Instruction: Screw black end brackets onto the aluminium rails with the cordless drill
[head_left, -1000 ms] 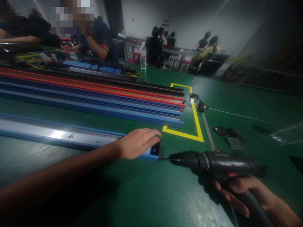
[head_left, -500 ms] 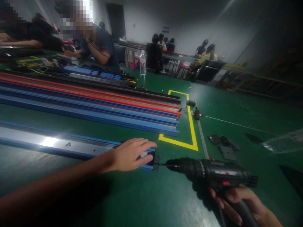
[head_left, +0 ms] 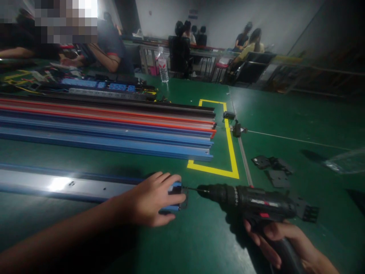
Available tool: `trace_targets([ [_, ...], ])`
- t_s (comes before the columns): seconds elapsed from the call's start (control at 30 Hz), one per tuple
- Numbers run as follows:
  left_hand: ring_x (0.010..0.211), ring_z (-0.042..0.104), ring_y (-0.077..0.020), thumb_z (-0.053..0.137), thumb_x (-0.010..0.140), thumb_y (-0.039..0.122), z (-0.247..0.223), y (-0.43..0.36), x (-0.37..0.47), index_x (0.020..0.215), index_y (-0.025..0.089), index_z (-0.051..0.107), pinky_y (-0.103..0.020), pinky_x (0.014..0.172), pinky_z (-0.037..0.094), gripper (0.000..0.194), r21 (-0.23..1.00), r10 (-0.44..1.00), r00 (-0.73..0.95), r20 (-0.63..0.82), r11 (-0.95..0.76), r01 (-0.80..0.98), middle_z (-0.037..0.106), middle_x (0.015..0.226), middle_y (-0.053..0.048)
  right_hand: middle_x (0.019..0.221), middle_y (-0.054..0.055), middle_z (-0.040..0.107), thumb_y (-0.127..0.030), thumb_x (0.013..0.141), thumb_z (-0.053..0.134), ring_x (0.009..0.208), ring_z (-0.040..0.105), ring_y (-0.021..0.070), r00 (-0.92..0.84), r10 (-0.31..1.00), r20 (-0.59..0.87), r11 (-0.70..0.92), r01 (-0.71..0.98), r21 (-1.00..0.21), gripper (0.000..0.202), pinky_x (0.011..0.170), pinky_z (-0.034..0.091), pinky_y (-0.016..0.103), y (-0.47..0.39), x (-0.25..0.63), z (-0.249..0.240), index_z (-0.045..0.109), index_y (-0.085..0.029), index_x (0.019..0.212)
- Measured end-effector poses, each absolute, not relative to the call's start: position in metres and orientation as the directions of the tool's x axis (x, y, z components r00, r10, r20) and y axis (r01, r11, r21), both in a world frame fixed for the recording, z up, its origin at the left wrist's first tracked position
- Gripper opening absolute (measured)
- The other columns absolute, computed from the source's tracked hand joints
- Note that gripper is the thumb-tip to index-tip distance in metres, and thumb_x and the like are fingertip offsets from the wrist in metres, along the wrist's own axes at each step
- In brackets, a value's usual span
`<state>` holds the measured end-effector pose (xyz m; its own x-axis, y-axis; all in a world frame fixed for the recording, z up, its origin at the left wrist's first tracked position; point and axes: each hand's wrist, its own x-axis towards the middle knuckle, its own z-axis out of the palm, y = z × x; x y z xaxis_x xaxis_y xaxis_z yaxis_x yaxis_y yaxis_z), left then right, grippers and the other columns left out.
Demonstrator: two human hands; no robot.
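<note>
Across a green worktop (head_left: pixel 182 247), seen from the head camera, the person's 2 bare hands work at the end of a blue-edged metal profile (head_left: pixel 88 187). This long, silvery channel lies flat along the near part of the surface, running in from the left edge. The left hand (head_left: pixel 152 199) is palm down over its right end, grasping it: fingers spread over the face and far edge, thumb at the near edge. A black end cap (head_left: pixel 184 198) sits at that end, just beyond the fingertips.

At lower right, the right hand (head_left: pixel 281 239) has its fingers wrapped around the handle of a black power drill (head_left: pixel 259 201). The drill points left, its thin bit (head_left: pixel 192 189) reaching the far corner of the end cap; whether the tip touches is too small to tell.

Beyond the profile, blue rails (head_left: pixel 137 142), orange-red rails (head_left: pixel 137 117) and black rails (head_left: pixel 137 102) lie side by side, their ends inside a yellow tape outline (head_left: pixel 232 152). Dark flat plates (head_left: pixel 278 178) lie behind the drill. Farther back are a strip of blue sockets (head_left: pixel 97 84) and an upright clear bottle (head_left: pixel 163 68). At upper left, a co-worker in a dark shirt (head_left: pixel 111 45) sits across the worktop; other people (head_left: pixel 252 45) sit in the blurred background.
</note>
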<state>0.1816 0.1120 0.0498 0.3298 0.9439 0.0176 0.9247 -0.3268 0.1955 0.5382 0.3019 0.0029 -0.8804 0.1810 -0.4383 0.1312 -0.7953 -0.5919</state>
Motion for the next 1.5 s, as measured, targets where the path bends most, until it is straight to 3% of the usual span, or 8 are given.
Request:
trace_targets([
  [0.13,0.109,0.057,-0.0325,0.059,0.091,0.039,0.0520,0.1136,0.1829,0.121,0.032,0.059,-0.047,0.085,0.047,0.031,0.167,0.936,0.352,-0.011,-0.345,0.924,0.049,0.136,-0.014,0.074,0.013,0.072,-0.025,0.076,0.065,0.040,0.060,0.0101,-0.879,0.164,-0.447,-0.797,0.148,-0.585,0.033,0.040,0.047,0.018,0.2985,0.5346,0.0059,0.075,-0.004,0.100],
  [0.4,0.108,0.055,-0.0314,0.060,0.091,0.037,0.0500,0.1128,0.1814,0.119,0.031,0.060,-0.045,0.085,0.045,0.029,0.191,0.936,0.351,-0.005,-0.344,0.919,0.050,0.131,-0.013,0.074,0.010,0.070,-0.027,0.075,0.066,0.039,0.060,0.0098,-0.881,0.149,-0.450,-0.815,0.148,-0.560,0.034,0.038,0.046,0.016,0.3010,0.5333,0.0044,0.076,-0.007,0.100],
  [0.77,0.107,0.055,-0.0300,0.060,0.091,0.041,0.0481,0.1108,0.1814,0.122,0.033,0.059,-0.042,0.085,0.045,0.032,0.150,0.938,0.346,0.020,-0.344,0.927,0.049,0.131,-0.012,0.070,0.010,0.070,-0.029,0.072,0.064,0.038,0.061,0.0135,-0.838,0.171,-0.518,-0.791,0.196,-0.579,0.035,0.037,0.046,0.019,0.3045,0.5381,0.0018,0.076,-0.009,0.098],
  [1.5,0.107,0.055,-0.0316,0.056,0.093,0.044,0.0448,0.1112,0.1835,0.123,0.033,0.058,-0.045,0.087,0.046,0.033,0.105,0.941,0.335,0.036,-0.337,0.935,0.050,0.129,-0.013,0.071,0.010,0.069,-0.026,0.073,0.063,0.036,0.054,0.0077,-0.865,0.174,-0.471,-0.797,0.157,-0.583,0.035,0.038,0.045,0.017,0.3024,0.5350,0.0036,0.075,-0.005,0.098],
])
